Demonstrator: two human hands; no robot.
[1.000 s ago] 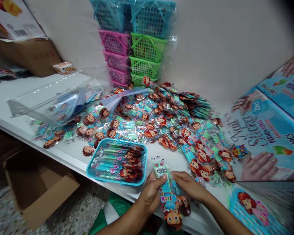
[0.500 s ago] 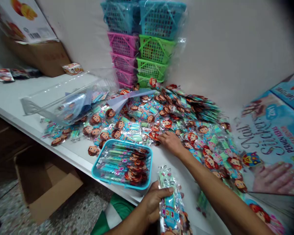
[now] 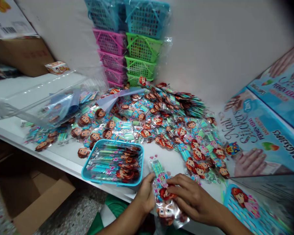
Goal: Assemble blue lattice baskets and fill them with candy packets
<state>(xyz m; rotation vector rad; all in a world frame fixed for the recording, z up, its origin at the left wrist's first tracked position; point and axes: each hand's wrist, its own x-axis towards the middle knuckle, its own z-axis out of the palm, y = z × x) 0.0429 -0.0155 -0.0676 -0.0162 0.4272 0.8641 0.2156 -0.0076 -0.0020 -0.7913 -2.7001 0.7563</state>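
Observation:
My left hand (image 3: pixel 145 195) is closed around a small stack of clear candy stick packets (image 3: pixel 158 169) at the table's front edge. My right hand (image 3: pixel 192 199) has its fingers on a red-haired character packet (image 3: pixel 164 193) at the top of that stack, thumb hidden. To the left of both hands stands a blue plastic basket (image 3: pixel 82 169), with packets lying in rows inside. Beyond it spreads a loose pile of similar packets (image 3: pixel 122 125), showing brown-haired and red-haired cartoon heads and green sticks.
Stacked pink baskets (image 3: pixel 110 42), green baskets (image 3: pixel 143 49) and blue ones stand wrapped against the wall. A clear plastic container (image 3: pixel 22 104) lies at left. Nail sticker boxes (image 3: pixel 259 130) and another blue basket (image 3: pixel 242 215) are at right. An open carton (image 3: pixel 36 192) sits below.
My right hand has come back from the pile to the stack in my left hand, with a red-haired packet under its fingers. The view has shifted to the right.

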